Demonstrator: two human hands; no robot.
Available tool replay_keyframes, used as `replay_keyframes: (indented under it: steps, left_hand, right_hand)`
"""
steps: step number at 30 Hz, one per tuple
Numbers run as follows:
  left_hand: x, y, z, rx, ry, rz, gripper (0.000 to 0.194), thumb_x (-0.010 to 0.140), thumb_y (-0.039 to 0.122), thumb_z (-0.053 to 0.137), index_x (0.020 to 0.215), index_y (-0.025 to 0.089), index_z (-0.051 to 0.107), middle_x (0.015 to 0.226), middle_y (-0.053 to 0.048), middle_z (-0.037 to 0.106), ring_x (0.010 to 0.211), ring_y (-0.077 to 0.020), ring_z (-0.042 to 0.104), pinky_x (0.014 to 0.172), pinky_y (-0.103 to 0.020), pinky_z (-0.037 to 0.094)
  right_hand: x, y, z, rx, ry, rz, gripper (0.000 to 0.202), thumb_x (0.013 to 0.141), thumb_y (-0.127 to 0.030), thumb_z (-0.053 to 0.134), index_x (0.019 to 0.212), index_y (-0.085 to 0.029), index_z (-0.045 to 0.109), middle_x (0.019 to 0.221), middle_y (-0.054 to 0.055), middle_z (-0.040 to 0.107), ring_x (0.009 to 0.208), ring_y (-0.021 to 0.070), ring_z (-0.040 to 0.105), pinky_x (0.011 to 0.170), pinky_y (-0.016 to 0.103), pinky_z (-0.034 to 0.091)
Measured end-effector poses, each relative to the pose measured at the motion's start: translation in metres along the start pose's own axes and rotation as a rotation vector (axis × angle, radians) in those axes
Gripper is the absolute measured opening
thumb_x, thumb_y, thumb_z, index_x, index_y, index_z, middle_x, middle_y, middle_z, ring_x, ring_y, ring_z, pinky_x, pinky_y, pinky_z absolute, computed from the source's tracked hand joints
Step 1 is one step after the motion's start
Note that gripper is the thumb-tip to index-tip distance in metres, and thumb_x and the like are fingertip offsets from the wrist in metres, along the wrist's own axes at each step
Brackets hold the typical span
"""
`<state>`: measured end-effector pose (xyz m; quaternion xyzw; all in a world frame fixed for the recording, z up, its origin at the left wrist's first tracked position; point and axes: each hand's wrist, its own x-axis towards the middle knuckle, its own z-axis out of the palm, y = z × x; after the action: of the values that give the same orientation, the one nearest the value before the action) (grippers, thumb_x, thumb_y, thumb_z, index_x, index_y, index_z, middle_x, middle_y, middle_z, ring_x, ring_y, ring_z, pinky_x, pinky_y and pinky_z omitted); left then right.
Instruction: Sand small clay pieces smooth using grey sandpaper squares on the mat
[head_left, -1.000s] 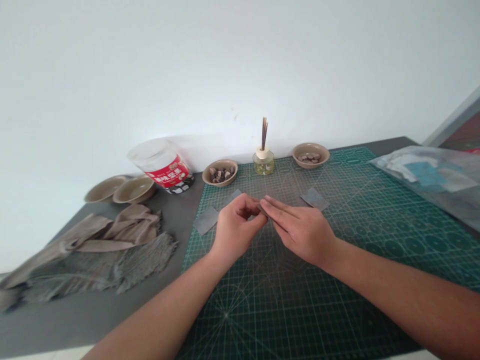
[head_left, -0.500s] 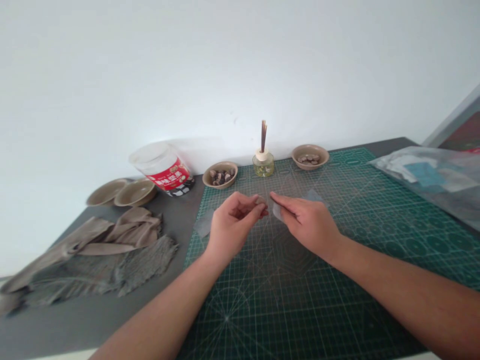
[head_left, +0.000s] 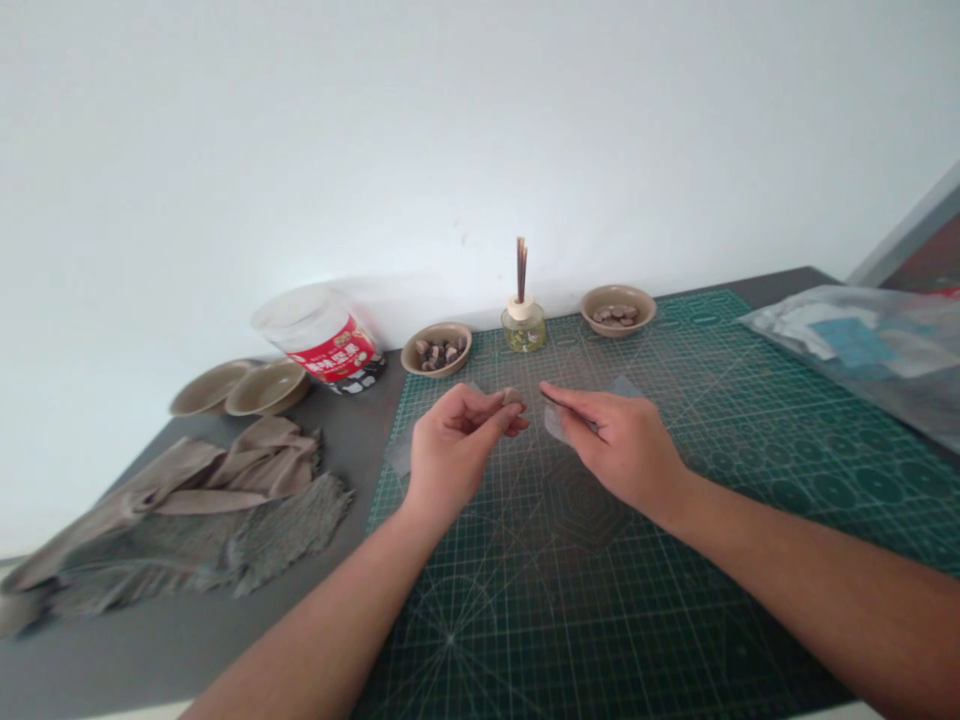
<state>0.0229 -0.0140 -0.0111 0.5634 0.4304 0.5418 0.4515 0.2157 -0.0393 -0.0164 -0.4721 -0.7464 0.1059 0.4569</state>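
Observation:
Above the green cutting mat [head_left: 510, 580], my left hand [head_left: 454, 440] pinches a small brown roundish piece [head_left: 513, 397] between thumb and fingertips. Just to its right, my right hand [head_left: 630, 440] is closed on a thin, folded pale-grey sheet [head_left: 555, 422], whose material I cannot make out. A small gap separates the brown piece from the sheet. Behind my left hand stands a bowl [head_left: 406, 362] with several dark and brown pieces. A second bowl [head_left: 589, 318] farther right holds several flat brown pieces.
A reed diffuser [head_left: 524, 325] stands between the two filled bowls. Two more bowls [head_left: 266, 400], a tilted-looking plastic tub [head_left: 322, 340] with a red label and a crumpled grey-brown cloth [head_left: 225, 520] are at the left. A clear plastic bag [head_left: 862, 345] lies at the right.
My left hand has moved slightly left, with the brown piece now farther from the sheet. My right hand stays nearly in place, still gripping the sheet.

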Motion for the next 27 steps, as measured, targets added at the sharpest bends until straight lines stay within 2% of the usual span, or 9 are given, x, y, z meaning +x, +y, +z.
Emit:
replay_keyframes:
  steps: [5, 9, 14, 18, 21, 27]
  left_hand:
    - [-0.002, -0.003, -0.002, 0.031, -0.025, 0.037, 0.024, 0.078, 0.029, 0.081, 0.079, 0.016, 0.061, 0.084, -0.006, 0.078, 0.071, -0.0200, 0.076, 0.069, -0.033, 0.063]
    - [-0.005, 0.000, -0.001, 0.135, -0.020, 0.081, 0.019, 0.081, 0.031, 0.078, 0.086, 0.016, 0.067, 0.088, -0.006, 0.078, 0.072, -0.0169, 0.074, 0.069, -0.029, 0.062]
    - [-0.006, 0.003, -0.003, 0.236, -0.042, 0.117, 0.026, 0.080, 0.029, 0.079, 0.102, 0.018, 0.071, 0.086, -0.005, 0.076, 0.074, -0.0159, 0.072, 0.068, -0.026, 0.059]
    - [-0.005, 0.001, -0.005, 0.331, -0.035, 0.139, 0.017, 0.078, 0.027, 0.080, 0.092, 0.018, 0.074, 0.081, -0.003, 0.075, 0.073, -0.0151, 0.070, 0.066, -0.025, 0.057]
    - [-0.006, 0.000, -0.005, 0.360, -0.057, 0.138, 0.011, 0.080, 0.025, 0.078, 0.089, 0.019, 0.074, 0.077, -0.002, 0.073, 0.069, -0.0137, 0.067, 0.064, -0.024, 0.055]
    - [-0.013, 0.006, 0.000, 0.390, -0.021, 0.166, 0.007, 0.079, 0.018, 0.076, 0.086, 0.019, 0.074, 0.076, 0.000, 0.072, 0.068, -0.0126, 0.067, 0.065, -0.023, 0.055]
  right_hand:
    - [0.001, -0.002, -0.002, 0.023, 0.015, -0.008, 0.033, 0.095, -0.014, 0.057, 0.124, -0.022, 0.072, 0.119, 0.004, 0.075, 0.103, 0.0214, 0.075, 0.091, 0.033, 0.061]
    - [0.001, -0.004, -0.002, 0.038, 0.042, -0.014, 0.033, 0.095, -0.015, 0.057, 0.123, -0.023, 0.072, 0.118, 0.002, 0.076, 0.102, 0.0207, 0.075, 0.091, 0.032, 0.061]
    - [0.000, -0.005, -0.003, 0.040, 0.042, -0.041, 0.034, 0.096, -0.015, 0.057, 0.125, -0.024, 0.071, 0.119, 0.002, 0.075, 0.103, 0.0204, 0.075, 0.091, 0.031, 0.062]
    - [-0.003, -0.007, -0.004, 0.014, 0.039, -0.106, 0.037, 0.097, -0.013, 0.055, 0.129, -0.023, 0.068, 0.124, 0.002, 0.073, 0.109, 0.0187, 0.072, 0.097, 0.029, 0.059]
    - [-0.004, -0.010, -0.005, -0.056, -0.012, -0.202, 0.040, 0.098, -0.012, 0.052, 0.135, -0.021, 0.064, 0.134, 0.004, 0.067, 0.117, 0.0192, 0.069, 0.102, 0.031, 0.056]
    - [-0.007, -0.013, 0.001, -0.203, -0.079, -0.296, 0.037, 0.101, -0.015, 0.049, 0.134, -0.015, 0.064, 0.141, 0.010, 0.061, 0.108, 0.0240, 0.073, 0.092, 0.037, 0.061]
